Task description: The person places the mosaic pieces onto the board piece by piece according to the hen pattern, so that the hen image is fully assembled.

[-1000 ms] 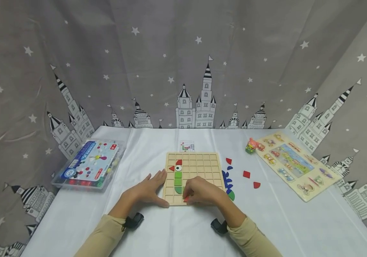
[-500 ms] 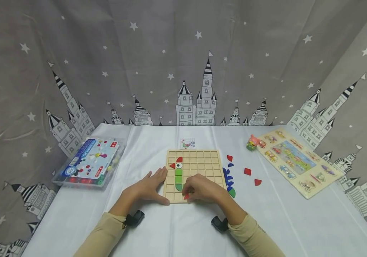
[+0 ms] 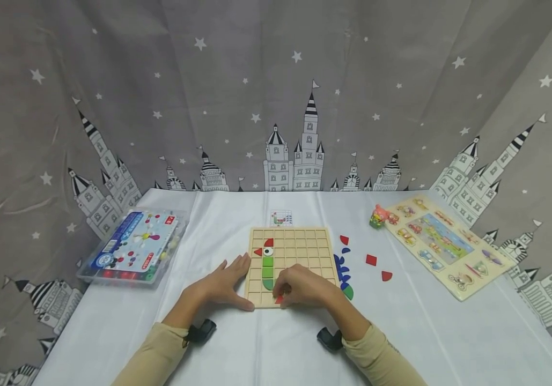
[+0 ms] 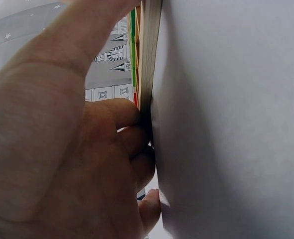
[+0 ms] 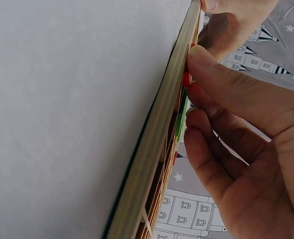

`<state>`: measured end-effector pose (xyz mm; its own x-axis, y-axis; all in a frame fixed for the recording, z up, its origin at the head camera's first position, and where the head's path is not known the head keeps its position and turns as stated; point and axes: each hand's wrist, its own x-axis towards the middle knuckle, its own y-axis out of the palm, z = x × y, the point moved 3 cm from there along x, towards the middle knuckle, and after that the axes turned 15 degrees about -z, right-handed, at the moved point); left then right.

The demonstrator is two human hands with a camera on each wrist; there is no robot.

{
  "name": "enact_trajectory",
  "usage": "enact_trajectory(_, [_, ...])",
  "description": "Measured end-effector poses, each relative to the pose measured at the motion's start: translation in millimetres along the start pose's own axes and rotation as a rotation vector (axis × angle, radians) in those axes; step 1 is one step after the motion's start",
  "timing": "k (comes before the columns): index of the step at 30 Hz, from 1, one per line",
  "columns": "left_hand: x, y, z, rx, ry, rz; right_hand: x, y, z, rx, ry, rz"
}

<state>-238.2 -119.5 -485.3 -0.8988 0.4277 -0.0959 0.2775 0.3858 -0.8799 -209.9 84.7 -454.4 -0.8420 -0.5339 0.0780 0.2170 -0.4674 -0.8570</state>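
Observation:
A wooden grid board (image 3: pixel 304 241) lies on the white cloth. In its left columns sit a red quarter-circle (image 3: pixel 269 243), a red triangle (image 3: pixel 258 252), an eye tile (image 3: pixel 268 251), green squares (image 3: pixel 268 267) and a green quarter-circle (image 3: pixel 268 284). My right hand (image 3: pixel 302 287) pinches a small red piece (image 5: pixel 187 79) between thumb and finger over the board's near row. The fingers partly hide its shape. My left hand (image 3: pixel 222 284) rests with spread fingers against the board's left side, the thumb at the near left corner.
Right of the board lie several blue pieces (image 3: pixel 340 268), a green piece (image 3: pixel 348 292), a red square (image 3: pixel 371 260) and red quarter-circles (image 3: pixel 387 276). A pattern card (image 3: pixel 281 217) lies behind it. A plastic box (image 3: pixel 135 246), a toy figure (image 3: pixel 378 216) and a picture puzzle (image 3: pixel 449 246) stand farther out.
My right hand stays over the same near-row spot with the small red piece, its fingers shifting slightly. The left hand keeps its place; the whole head view tilts a little.

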Motion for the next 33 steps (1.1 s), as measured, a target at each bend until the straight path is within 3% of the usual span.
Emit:
enact_trajectory(9, [-0.9,-2.0,-1.9,-0.007,0.006,-0.009,-2,-7,0,0.000,-0.004,-0.016])
enact_trajectory(12, [-0.7,-1.8,-1.5,-0.005,0.012,-0.009,-5,-12,-4,0.007,0.030,-0.029])
enact_trajectory(18, [-1.2,0.0,-0.7,-0.006,0.003,0.000,-16,-25,-20,0.040,0.106,-0.065])
enact_trajectory(33, [-1.7,0.1,-1.8,-0.022,-0.011,-0.009,-41,-46,-54,0.097,0.155,-0.119])
